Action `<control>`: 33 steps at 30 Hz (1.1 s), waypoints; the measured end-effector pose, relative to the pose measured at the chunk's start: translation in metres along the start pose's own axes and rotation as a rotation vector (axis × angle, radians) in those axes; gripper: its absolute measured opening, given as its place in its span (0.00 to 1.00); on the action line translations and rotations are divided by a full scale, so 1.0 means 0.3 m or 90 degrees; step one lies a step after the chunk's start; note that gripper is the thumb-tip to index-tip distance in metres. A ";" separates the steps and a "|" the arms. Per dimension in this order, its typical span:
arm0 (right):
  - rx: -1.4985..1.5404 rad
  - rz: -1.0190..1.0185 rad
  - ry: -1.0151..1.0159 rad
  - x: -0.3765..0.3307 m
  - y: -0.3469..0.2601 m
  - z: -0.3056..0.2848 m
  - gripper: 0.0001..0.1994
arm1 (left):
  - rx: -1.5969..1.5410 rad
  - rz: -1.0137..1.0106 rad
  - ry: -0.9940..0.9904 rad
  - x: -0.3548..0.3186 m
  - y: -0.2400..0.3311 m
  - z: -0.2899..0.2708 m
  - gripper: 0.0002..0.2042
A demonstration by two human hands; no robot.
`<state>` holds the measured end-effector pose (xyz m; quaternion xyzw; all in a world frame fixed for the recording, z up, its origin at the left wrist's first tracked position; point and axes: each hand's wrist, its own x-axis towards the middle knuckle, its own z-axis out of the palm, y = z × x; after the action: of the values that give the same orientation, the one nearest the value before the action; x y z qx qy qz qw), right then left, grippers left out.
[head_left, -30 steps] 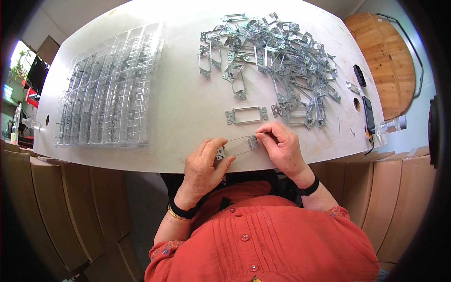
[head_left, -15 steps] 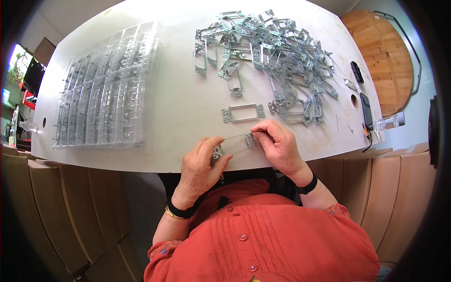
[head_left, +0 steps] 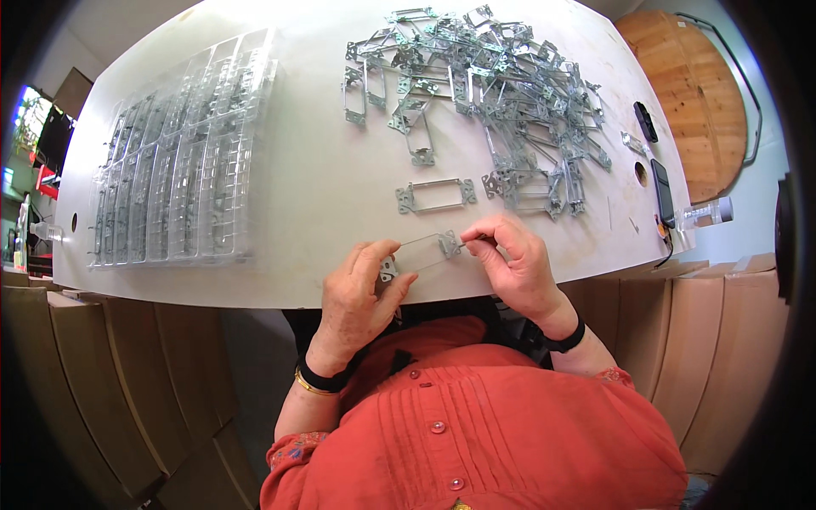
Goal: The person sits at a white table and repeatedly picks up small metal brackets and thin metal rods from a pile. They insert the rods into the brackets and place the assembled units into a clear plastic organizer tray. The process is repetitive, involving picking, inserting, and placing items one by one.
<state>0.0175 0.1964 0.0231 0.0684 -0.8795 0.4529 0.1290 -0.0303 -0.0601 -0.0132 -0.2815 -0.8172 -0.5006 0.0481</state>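
Pinching the near-left end plate of a metal frame, the left hand closes thumb and fingers around it; the right hand presses thumb and forefinger together on a thin piece at the frame's opposite end. The frame lies between the two hands, slightly tilted, over the near edge of the white surface. Most of the thin piece is hidden by the fingertips.

To the left sits a clear plastic tray, divided into long, narrow compartments in two rows. Small grey metal parts line many compartments; glare obscures the exact contents of those at upper right.

Beyond the hands, a single frame lies flat, near a tangled pile of similar frames. A clear bottle lies sideways at the right edge, close to a black handheld device. Cardboard boxes stand below the surface at left and right; their contents are out of sight.
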 end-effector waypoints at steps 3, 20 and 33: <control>0.007 0.007 -0.012 -0.012 -0.010 -0.005 0.08 | 0.006 0.002 -0.001 0.002 0.000 0.001 0.22; 0.016 0.000 -0.021 -0.013 0.004 0.013 0.08 | 0.018 0.011 0.008 0.007 0.008 -0.002 0.22; 0.032 0.023 -0.003 -0.018 0.004 0.022 0.06 | 0.014 0.009 0.013 0.003 0.006 0.002 0.22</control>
<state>0.0212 0.1918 0.0170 0.0565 -0.8694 0.4769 0.1167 -0.0300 -0.0586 -0.0119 -0.2817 -0.8198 -0.4945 0.0634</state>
